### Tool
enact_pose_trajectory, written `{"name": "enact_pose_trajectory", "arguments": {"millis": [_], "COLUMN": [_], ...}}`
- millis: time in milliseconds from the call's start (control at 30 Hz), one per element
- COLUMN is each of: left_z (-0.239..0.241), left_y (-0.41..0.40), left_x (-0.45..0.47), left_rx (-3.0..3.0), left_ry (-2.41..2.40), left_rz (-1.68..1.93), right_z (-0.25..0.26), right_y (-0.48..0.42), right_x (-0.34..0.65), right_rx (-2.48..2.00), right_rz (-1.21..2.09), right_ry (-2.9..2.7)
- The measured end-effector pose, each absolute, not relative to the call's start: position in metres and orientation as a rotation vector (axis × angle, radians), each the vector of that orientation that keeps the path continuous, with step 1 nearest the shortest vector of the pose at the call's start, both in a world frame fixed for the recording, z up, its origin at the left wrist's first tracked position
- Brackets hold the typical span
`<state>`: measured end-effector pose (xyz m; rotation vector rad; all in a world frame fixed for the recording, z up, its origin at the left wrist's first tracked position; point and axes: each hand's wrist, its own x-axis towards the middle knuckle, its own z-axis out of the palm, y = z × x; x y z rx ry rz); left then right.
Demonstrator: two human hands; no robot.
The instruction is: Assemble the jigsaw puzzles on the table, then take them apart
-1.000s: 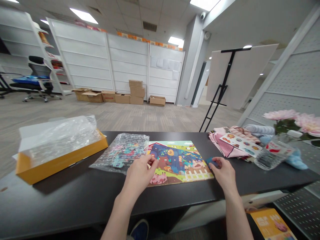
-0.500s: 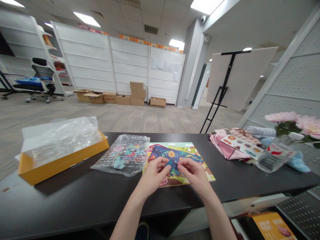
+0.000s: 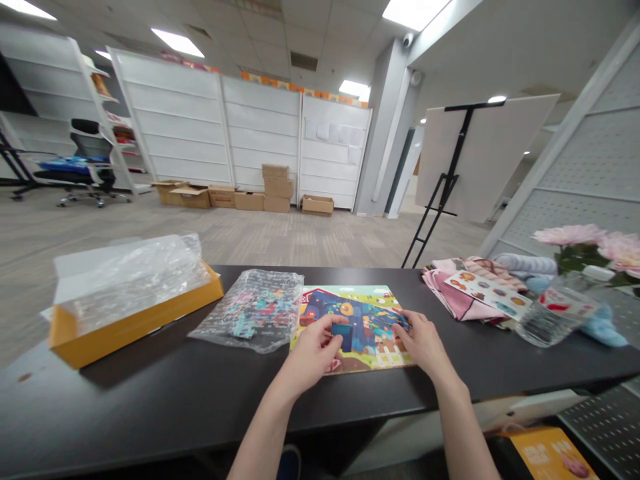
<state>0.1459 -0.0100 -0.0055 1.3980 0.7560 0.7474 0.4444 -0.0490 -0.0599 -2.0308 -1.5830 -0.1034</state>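
My left hand (image 3: 316, 347) pinches a small blue puzzle piece (image 3: 342, 329) between thumb and index finger, just above the puzzle's lower left part. Beneath it, a partly joined dark blue jigsaw puzzle (image 3: 367, 328) with colourful figures lies on a bright farm-scene board (image 3: 357, 362). At the board's right side, my right hand (image 3: 425, 343) has thumb and fingers closed about a dark blue puzzle piece (image 3: 403, 323). Whether that piece is lifted or lies against the joined part, I cannot tell. Left of the board sits a clear plastic bag (image 3: 260, 310) of loose puzzle pieces.
On the black table (image 3: 165, 400), a yellow box (image 3: 145, 333) with clear plastic wrap stands at the left. Folded pink cloths (image 3: 457, 298), a sticker sheet (image 3: 487, 293) and a clear plastic container (image 3: 550, 317) with flowers (image 3: 575, 235) behind it are at the right.
My right hand has moved right, from beside the left hand to the board's right side. My left hand still holds the blue piece, and more of the joined puzzle shows between the hands.
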Motion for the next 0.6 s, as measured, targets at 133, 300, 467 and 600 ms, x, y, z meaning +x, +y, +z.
{"name": "enact_pose_trajectory", "arguments": {"millis": [133, 300, 467, 600], "left_z": [-0.012, -0.019, -0.017, -0.016], "left_y": [-0.006, -0.006, -0.008, -0.007], "left_x": [0.145, 0.147, 0.149, 0.148], "left_rx": [1.452, 1.447, 1.435, 1.488], "left_ry": [0.753, 0.706, 0.668, 0.7], "left_rz": [0.743, 0.754, 0.738, 0.723], "right_z": [-0.056, -0.046, -0.04, -0.043], "right_y": [-0.055, -0.067, -0.079, -0.084], "right_x": [0.451, 0.455, 0.449, 0.45], "right_rx": [-2.043, -2.036, -1.952, -1.854], "right_rz": [-0.041, 0.091, 0.075, 0.106], "right_ry": [-1.509, -1.486, -1.361, -1.236]}}
